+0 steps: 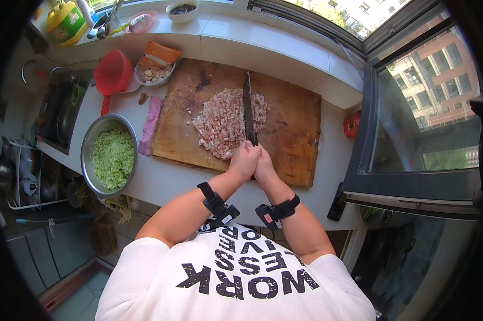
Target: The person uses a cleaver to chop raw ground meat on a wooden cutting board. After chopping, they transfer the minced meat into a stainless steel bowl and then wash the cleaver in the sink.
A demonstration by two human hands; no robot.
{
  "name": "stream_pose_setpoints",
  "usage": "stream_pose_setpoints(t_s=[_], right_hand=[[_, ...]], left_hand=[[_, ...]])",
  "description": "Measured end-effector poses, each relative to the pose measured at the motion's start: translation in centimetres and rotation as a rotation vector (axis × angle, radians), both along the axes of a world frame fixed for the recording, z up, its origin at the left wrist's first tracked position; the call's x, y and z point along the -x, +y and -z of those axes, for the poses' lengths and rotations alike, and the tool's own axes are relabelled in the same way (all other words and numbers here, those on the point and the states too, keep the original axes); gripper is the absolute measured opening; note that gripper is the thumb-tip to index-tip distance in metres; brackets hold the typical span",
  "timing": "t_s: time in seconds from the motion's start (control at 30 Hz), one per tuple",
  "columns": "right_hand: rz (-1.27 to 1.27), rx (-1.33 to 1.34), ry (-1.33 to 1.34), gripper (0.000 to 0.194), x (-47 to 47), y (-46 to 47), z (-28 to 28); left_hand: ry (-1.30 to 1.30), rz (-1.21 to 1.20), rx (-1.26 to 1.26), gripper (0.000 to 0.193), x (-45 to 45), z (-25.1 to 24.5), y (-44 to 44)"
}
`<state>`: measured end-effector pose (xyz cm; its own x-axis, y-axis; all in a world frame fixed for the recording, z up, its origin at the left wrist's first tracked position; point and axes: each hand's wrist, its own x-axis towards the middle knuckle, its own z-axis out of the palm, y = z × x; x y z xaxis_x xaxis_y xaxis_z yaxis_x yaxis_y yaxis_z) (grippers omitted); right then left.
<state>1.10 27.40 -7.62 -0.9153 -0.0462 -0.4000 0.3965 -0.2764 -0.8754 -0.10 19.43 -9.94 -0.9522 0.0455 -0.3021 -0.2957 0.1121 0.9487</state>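
Both my hands meet on the handle of a cleaver [248,106] at the near edge of a thick wooden cutting board [289,120]. My left hand [244,160] and my right hand [265,164] overlap, and they hide most of the handle. The blade points away from me, edge-on to the view, across a spread of chopped raw meat [221,120], with a larger part of the meat left of the blade. Left of the board, a steel bowl [85,140] holds finely chopped green vegetable [112,158].
A pink cloth [149,126] lies along the board's left edge. Beyond it stand a bowl of garlic cloves [156,75] with an orange packet [160,53], and a red strainer [113,72]. The sink [59,116] is far left. An open window [422,120] reaches in at right, near a black phone [336,202].
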Motion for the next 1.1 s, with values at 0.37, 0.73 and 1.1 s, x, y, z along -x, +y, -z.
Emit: stream_pose_setpoints(t_s=[0.37,0.73,1.1], right_hand=[[-0.163,0.020,0.239,0.019,0.6,-0.3,0.1],[-0.366,0.017,0.040,0.019,1.2,-0.9,0.7],[-0.569,-0.084,0.088,0.015,1.4,-0.7,-1.1]], left_hand=[[0.034,-0.184,-0.133,0.038,-1.7,2.5,-0.6],[-0.203,-0.259,-0.376,0.029,-1.8,3.0,-1.6],[-0.174,-0.381,-0.539,0.026,-3.7,-1.9,-1.6]])
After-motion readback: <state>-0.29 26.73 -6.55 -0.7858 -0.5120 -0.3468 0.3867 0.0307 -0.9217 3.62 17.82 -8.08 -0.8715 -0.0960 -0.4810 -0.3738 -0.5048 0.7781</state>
